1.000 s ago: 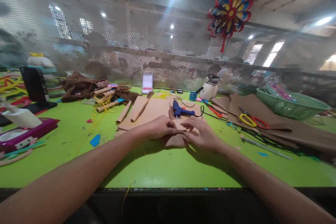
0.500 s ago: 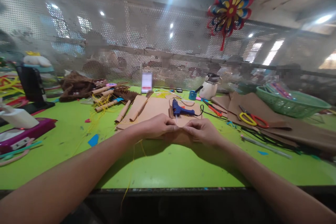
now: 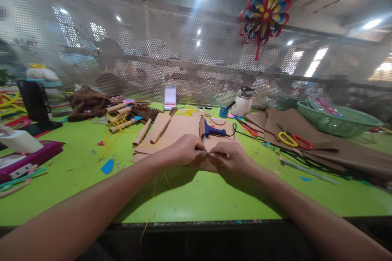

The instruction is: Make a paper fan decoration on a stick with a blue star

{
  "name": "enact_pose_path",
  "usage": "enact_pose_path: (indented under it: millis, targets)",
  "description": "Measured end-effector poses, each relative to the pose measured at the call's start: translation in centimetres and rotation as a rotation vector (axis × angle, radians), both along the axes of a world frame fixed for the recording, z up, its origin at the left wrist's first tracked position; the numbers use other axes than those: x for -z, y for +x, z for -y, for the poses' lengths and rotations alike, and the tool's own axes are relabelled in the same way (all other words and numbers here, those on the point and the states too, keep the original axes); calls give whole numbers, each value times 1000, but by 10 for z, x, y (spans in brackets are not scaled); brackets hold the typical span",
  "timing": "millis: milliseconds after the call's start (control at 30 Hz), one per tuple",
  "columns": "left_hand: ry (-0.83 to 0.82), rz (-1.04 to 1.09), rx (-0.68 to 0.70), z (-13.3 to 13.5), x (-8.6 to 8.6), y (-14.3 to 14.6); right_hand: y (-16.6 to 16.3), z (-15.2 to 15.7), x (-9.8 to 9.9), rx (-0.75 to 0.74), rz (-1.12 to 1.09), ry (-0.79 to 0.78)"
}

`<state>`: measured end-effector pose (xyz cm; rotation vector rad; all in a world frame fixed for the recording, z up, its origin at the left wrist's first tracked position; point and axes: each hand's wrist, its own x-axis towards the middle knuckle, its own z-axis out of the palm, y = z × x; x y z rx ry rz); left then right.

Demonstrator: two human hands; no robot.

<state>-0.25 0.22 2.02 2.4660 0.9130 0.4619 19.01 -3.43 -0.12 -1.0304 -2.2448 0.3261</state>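
My left hand (image 3: 190,150) and my right hand (image 3: 230,155) meet over a sheet of brown paper (image 3: 180,130) on the green table. Thumbs and fingertips of both are pinched close together, at what looks like a brown paper edge between them; my fingers hide most of it. Just beyond my fingertips a blue glue gun (image 3: 214,130) lies on its side, nozzle toward my hands, its black cord curling right. To the left are rolled brown paper tubes (image 3: 142,132), some tied with yellow string.
Scissors (image 3: 288,138) with yellow and red handles lie on brown paper (image 3: 318,140) at the right, before a green basket (image 3: 339,124). A white jug (image 3: 241,104) and a phone (image 3: 170,98) stand behind. A purple power strip (image 3: 33,163) is at the left.
My hands have come slightly lower and closer together, and the fingers are bent more. The whole view has shifted a little; the glue gun lies where it was.
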Motion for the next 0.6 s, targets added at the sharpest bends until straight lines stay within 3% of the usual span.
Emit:
enact_pose_path:
  millis: [133, 367, 600]
  targets:
    - [83, -23, -2, -1, -1, 1, 1, 1, -2, 19, 53, 7]
    - [-77, -86, 44, -1, -11, -14, 3, 1, -6, -23, 65, -33]
    - [59, -84, 64, 6, -16, -12, -3, 5, -8, 4, 60, -11]
